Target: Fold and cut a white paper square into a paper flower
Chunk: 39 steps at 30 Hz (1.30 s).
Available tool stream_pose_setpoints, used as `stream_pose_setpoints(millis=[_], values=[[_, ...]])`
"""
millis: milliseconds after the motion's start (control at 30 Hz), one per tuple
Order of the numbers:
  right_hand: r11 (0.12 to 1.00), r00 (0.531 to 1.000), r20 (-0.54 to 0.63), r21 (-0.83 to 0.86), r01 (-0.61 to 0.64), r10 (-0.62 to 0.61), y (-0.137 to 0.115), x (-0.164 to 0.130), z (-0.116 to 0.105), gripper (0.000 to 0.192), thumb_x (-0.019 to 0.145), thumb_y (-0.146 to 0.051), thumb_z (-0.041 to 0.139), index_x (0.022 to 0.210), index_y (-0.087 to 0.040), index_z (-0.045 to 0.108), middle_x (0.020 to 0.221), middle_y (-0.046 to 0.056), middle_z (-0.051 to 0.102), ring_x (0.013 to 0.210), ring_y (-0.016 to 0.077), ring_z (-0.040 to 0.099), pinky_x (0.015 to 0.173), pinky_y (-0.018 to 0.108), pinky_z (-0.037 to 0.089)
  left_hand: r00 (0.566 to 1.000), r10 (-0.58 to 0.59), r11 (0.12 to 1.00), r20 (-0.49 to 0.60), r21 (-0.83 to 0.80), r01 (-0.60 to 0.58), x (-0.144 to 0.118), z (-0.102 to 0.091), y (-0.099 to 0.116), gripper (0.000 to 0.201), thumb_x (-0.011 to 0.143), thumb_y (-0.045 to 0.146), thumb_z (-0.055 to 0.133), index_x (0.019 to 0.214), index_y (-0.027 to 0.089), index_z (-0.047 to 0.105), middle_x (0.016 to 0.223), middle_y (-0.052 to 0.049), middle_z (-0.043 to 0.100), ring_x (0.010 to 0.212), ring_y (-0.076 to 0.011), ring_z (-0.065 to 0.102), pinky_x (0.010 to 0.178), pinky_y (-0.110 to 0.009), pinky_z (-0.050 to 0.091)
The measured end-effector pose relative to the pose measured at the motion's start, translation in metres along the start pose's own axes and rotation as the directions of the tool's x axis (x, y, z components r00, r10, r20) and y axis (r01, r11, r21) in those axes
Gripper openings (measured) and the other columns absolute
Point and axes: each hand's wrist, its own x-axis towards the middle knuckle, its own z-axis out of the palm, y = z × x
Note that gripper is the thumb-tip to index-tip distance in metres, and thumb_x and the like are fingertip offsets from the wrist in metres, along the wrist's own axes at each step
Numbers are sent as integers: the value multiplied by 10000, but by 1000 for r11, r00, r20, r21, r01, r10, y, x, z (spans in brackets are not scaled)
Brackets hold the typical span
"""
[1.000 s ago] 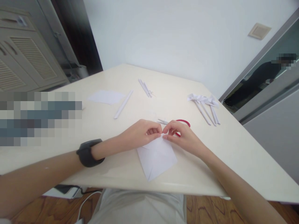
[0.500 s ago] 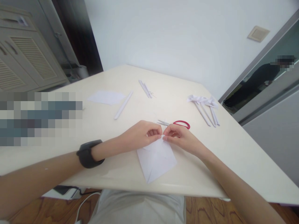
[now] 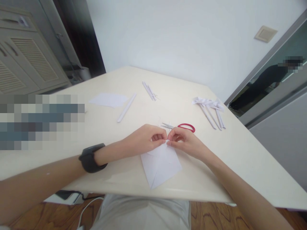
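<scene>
A white sheet of paper [image 3: 160, 164] lies flat near the front edge of the cream table [image 3: 240, 153], one corner pointing toward me. My left hand [image 3: 145, 139] and my right hand [image 3: 183, 140] meet at its far corner, and the fingertips of both pinch that corner. A dark band sits on my left wrist. Red-handled scissors [image 3: 187, 127] lie just beyond my right hand.
Several rolled white paper sticks with folded tops [image 3: 211, 110] lie at the right. A single paper stick [image 3: 126, 107], a flat white sheet [image 3: 107, 99] and a few thin sticks [image 3: 149, 90] lie farther back. A louvred cabinet [image 3: 26, 60] stands at the left.
Both hands stay at the paper's far corner with only small finger movement. The scissors' red handle shows more now than a second ago.
</scene>
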Motion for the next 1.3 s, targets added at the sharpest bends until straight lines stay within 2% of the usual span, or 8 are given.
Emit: stream_pose_setpoints(millis=[333, 700, 933, 1100, 1300], values=[[999, 999, 16, 22, -49, 49, 0, 0, -1, 120, 745, -280, 618, 722, -172, 570, 772, 11, 613, 725, 144, 593, 669, 275, 460, 998, 23, 998, 53, 64, -26, 0, 2, -1, 176, 810, 202, 454, 796, 171, 627, 722, -2, 625, 649, -123, 545, 614, -226, 383], [999, 999, 36, 47, 0, -2, 0, -2, -1, 136, 744, -278, 628, 697, -167, 565, 740, 5, 593, 687, 133, 561, 650, 266, 439, 997, 28, 997, 75, 65, -33, -1, 2, 0, 176, 807, 201, 452, 793, 175, 626, 713, 0, 623, 644, -119, 542, 613, -225, 383], [988, 999, -12, 148, -33, 35, 3, 1, -3, 142, 742, -314, 631, 741, -178, 586, 719, -4, 581, 692, 132, 556, 651, 263, 438, 1000, -21, 1000, 2, -13, 21, 0, -2, 0, 173, 813, 219, 447, 801, 171, 613, 739, -5, 633, 682, -123, 563, 641, -226, 413], [992, 999, -29, 118, -38, 42, 2, 2, -6, 128, 767, -303, 592, 777, -177, 612, 771, 13, 608, 721, 142, 568, 672, 277, 444, 998, -61, 997, -25, -54, 60, 1, -4, 0, 153, 798, 226, 466, 799, 174, 610, 753, -8, 642, 707, -135, 580, 667, -237, 433], [994, 997, -65, 106, -30, 37, -3, -1, 2, 79, 771, -240, 565, 731, -174, 582, 701, -4, 591, 662, 124, 558, 617, 246, 433, 999, -49, 991, -22, -123, 46, 1, -2, 2, 111, 790, 247, 498, 799, 174, 581, 755, -6, 636, 699, -132, 586, 645, -233, 440]])
